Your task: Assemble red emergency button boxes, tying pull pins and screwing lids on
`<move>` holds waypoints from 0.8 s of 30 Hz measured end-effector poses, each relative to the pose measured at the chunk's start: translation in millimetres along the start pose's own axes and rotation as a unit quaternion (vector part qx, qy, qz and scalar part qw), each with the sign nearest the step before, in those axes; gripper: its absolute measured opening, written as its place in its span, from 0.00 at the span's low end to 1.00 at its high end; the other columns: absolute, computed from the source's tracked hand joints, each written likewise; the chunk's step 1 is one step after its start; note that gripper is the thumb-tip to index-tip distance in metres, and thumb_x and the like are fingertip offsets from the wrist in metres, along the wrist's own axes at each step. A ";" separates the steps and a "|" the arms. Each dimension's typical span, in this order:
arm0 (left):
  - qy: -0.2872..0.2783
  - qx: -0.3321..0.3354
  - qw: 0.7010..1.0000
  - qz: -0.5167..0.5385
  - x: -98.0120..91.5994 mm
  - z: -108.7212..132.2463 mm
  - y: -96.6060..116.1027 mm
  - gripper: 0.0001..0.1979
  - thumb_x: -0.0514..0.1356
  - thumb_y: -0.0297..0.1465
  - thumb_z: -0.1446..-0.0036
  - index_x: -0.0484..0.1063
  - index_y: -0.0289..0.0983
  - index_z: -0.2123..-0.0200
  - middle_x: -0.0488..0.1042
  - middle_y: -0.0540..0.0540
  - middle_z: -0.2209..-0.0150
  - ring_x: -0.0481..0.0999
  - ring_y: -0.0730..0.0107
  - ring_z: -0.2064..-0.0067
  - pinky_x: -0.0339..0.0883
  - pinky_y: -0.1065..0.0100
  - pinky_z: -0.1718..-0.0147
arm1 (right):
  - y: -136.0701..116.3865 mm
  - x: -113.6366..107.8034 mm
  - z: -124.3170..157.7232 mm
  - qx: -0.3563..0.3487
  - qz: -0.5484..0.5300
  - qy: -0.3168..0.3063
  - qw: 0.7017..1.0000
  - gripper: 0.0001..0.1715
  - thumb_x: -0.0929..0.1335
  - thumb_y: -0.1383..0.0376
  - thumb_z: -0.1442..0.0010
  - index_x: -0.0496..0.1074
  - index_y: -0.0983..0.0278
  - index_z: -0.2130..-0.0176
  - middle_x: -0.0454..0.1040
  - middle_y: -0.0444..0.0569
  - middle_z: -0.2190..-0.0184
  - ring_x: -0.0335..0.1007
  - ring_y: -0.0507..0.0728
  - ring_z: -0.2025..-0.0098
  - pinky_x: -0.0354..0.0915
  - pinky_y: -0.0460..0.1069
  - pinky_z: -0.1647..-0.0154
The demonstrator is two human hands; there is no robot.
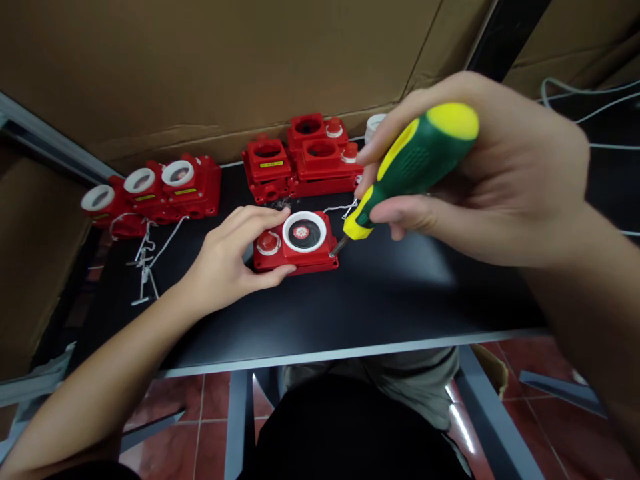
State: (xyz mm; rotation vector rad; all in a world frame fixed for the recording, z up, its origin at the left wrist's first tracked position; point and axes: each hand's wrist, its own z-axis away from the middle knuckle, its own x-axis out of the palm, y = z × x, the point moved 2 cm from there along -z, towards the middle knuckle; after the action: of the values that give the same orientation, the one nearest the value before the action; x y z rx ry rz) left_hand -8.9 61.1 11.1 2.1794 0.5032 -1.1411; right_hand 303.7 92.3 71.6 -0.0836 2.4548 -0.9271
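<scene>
A red box [295,259] with a white ring around a dark round window and a small red knob lies on the black table. My left hand [233,257] grips its left end, thumb along the front side and fingers over the back. In my right hand [480,173] is a green and yellow screwdriver [417,163], held by its handle between thumb and fingers and tilted down to the left. The screwdriver's tip meets the right side of the box, at a small screw [332,255].
Several red boxes with white rings [193,190] stand at the back left, with white cords and metal pins [145,267] before them. More red boxes [320,167] stand behind the held one. Cardboard [250,67] lines the back; the table's front edge [310,355] is near my body.
</scene>
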 end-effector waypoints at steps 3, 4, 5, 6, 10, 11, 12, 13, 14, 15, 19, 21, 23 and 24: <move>-0.001 0.001 1.000 0.002 0.3 0.1 0.2 0.31 0.76 0.40 0.28 0.77 0.36 0.29 0.84 0.34 0.34 0.87 0.48 0.36 0.83 0.51 0.35 | -18.0 -11.0 -22.0 -0.012 0.075 -0.082 0.994 0.18 0.84 0.55 0.33 0.83 0.51 0.47 0.86 0.40 0.46 0.82 0.54 0.57 0.74 0.50 0.65; 0.000 0.002 1.000 0.004 0.5 0.1 0.0 0.31 0.76 0.40 0.28 0.77 0.35 0.28 0.84 0.33 0.35 0.86 0.48 0.36 0.83 0.52 0.35 | -23.2 -13.0 -29.5 -0.014 0.089 -0.126 0.988 0.18 0.85 0.58 0.35 0.83 0.50 0.49 0.86 0.37 0.52 0.81 0.53 0.60 0.73 0.50 0.65; 0.001 0.002 1.000 0.005 0.8 0.1 -0.3 0.31 0.76 0.41 0.28 0.77 0.35 0.28 0.84 0.33 0.35 0.86 0.49 0.36 0.83 0.52 0.35 | -27.7 -14.7 -36.4 -0.025 0.104 -0.165 0.980 0.18 0.85 0.59 0.36 0.82 0.51 0.50 0.85 0.36 0.57 0.78 0.52 0.64 0.71 0.49 0.67; 0.001 0.002 1.000 0.006 1.0 0.1 -0.6 0.31 0.76 0.41 0.28 0.77 0.36 0.28 0.84 0.34 0.35 0.86 0.49 0.36 0.83 0.53 0.35 | -31.1 -16.1 -42.3 -0.034 0.127 -0.199 0.971 0.14 0.83 0.59 0.33 0.81 0.51 0.51 0.84 0.35 0.61 0.76 0.50 0.68 0.68 0.49 0.71; 0.001 0.005 1.000 0.000 1.0 0.0 -1.1 0.31 0.76 0.41 0.28 0.77 0.37 0.28 0.85 0.35 0.36 0.87 0.49 0.38 0.84 0.53 0.37 | -35.9 -22.0 -54.9 -0.096 0.198 -0.279 0.935 0.04 0.75 0.61 0.24 0.79 0.53 0.50 0.80 0.33 0.67 0.65 0.47 0.77 0.54 0.50 0.79; 0.003 0.006 1.000 -0.001 0.7 -0.1 -1.0 0.31 0.75 0.41 0.28 0.77 0.37 0.28 0.85 0.35 0.37 0.87 0.49 0.38 0.84 0.53 0.37 | -35.7 -24.0 -55.8 -0.102 0.206 -0.290 0.929 0.06 0.75 0.64 0.25 0.79 0.52 0.49 0.80 0.32 0.68 0.65 0.46 0.78 0.54 0.50 0.80; 0.004 0.006 1.000 -0.001 0.3 -0.1 -0.7 0.31 0.75 0.41 0.28 0.77 0.37 0.28 0.85 0.34 0.37 0.87 0.48 0.38 0.84 0.53 0.37 | -35.6 -26.1 -56.4 -0.105 0.213 -0.296 0.925 0.09 0.76 0.65 0.26 0.80 0.52 0.49 0.79 0.31 0.69 0.64 0.45 0.79 0.53 0.50 0.80; 0.005 0.006 1.000 -0.001 0.0 -0.2 -0.4 0.31 0.75 0.41 0.28 0.77 0.37 0.28 0.85 0.34 0.37 0.87 0.48 0.38 0.84 0.53 0.37 | -35.7 -27.9 -57.0 -0.101 0.223 -0.299 0.922 0.10 0.77 0.66 0.28 0.81 0.51 0.50 0.79 0.30 0.70 0.65 0.45 0.79 0.54 0.50 0.80; 0.005 0.006 1.000 0.000 -0.4 -0.3 -0.1 0.31 0.75 0.41 0.27 0.77 0.37 0.28 0.85 0.33 0.36 0.87 0.48 0.37 0.84 0.53 0.37 | -36.2 -29.1 -57.9 -0.094 0.238 -0.297 0.920 0.09 0.78 0.65 0.28 0.81 0.51 0.51 0.79 0.30 0.70 0.67 0.46 0.78 0.55 0.50 0.79; 0.004 0.005 1.000 0.000 -0.7 -0.5 0.2 0.30 0.75 0.42 0.27 0.77 0.37 0.29 0.85 0.33 0.36 0.87 0.48 0.37 0.84 0.53 0.37 | -37.0 -29.4 -59.3 -0.084 0.258 -0.290 0.918 0.06 0.79 0.61 0.28 0.82 0.52 0.52 0.78 0.32 0.71 0.70 0.48 0.76 0.57 0.49 0.76; -0.004 -0.002 1.000 -0.009 -1.1 -1.2 0.5 0.29 0.75 0.42 0.28 0.78 0.38 0.30 0.85 0.35 0.37 0.88 0.48 0.39 0.85 0.52 0.37 | -39.9 -18.6 -69.5 -0.043 0.358 -0.260 0.896 0.30 0.79 0.40 0.29 0.74 0.58 0.68 0.65 0.39 0.78 0.72 0.54 0.70 0.56 0.51 0.71; 0.001 -0.004 1.000 -0.010 -1.2 -1.4 0.0 0.28 0.75 0.42 0.28 0.79 0.39 0.31 0.86 0.36 0.38 0.89 0.48 0.40 0.86 0.51 0.38 | -37.8 -10.1 -73.8 -0.030 0.403 -0.257 0.878 0.42 0.74 0.30 0.29 0.66 0.58 0.73 0.56 0.39 0.81 0.56 0.50 0.77 0.48 0.52 0.74; 0.007 -0.009 1.000 -0.011 -1.2 -1.3 -0.6 0.27 0.75 0.43 0.29 0.80 0.40 0.33 0.87 0.37 0.39 0.89 0.48 0.42 0.86 0.51 0.39 | -34.5 -5.4 -75.4 -0.041 0.431 -0.230 0.872 0.48 0.70 0.24 0.30 0.60 0.58 0.76 0.54 0.40 0.83 0.45 0.49 0.79 0.44 0.54 0.76; 0.009 -0.013 1.000 -0.013 -1.3 -1.3 -0.9 0.26 0.75 0.43 0.29 0.80 0.40 0.33 0.87 0.37 0.40 0.89 0.48 0.42 0.86 0.51 0.40 | -33.3 -4.8 -75.1 -0.053 0.427 -0.216 0.876 0.49 0.68 0.22 0.30 0.60 0.58 0.76 0.55 0.40 0.82 0.43 0.49 0.79 0.44 0.54 0.76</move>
State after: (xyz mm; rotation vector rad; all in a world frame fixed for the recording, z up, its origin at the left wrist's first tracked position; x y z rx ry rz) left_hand -9.4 62.5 12.4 2.1683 0.5518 -1.1233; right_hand 267.7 113.1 142.6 0.6407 1.8088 -0.3201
